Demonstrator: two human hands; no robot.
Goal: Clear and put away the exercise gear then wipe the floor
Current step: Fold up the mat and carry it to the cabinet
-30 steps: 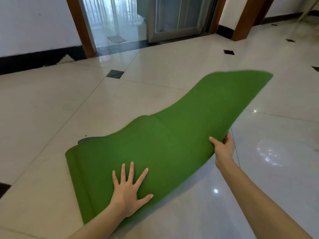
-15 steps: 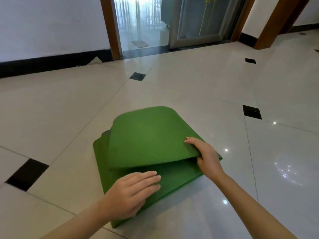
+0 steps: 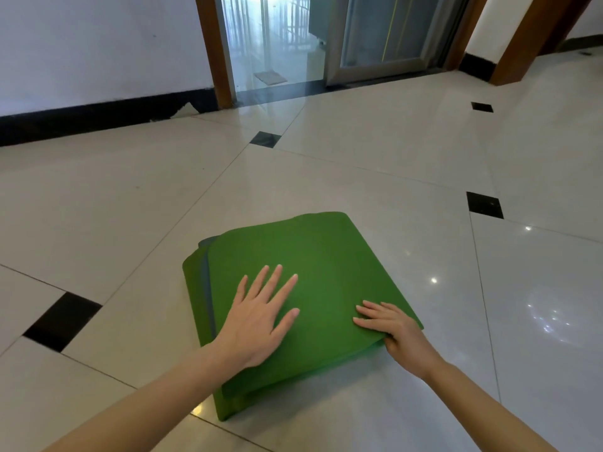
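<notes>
Folded green yoga mat (image 3: pixel 329 256) on tile floor (image 3: pixel 130 197) — my left hand (image 3: pixel 257 318) flat, fingers spread; right hand (image 3: pixel 396 331) pinches near-right corner. Press evenly — align edges before lifting.

Folded exercise mat (image 3: pixel 313 256): green, grey layer edge at left. Floor (image 3: pixel 375 151): glossy cream tiles, small black diamond insets. Far wall (image 3: pixel 98 44) white, black skirting; door frame (image 3: pixel 213 50) brown.
</notes>
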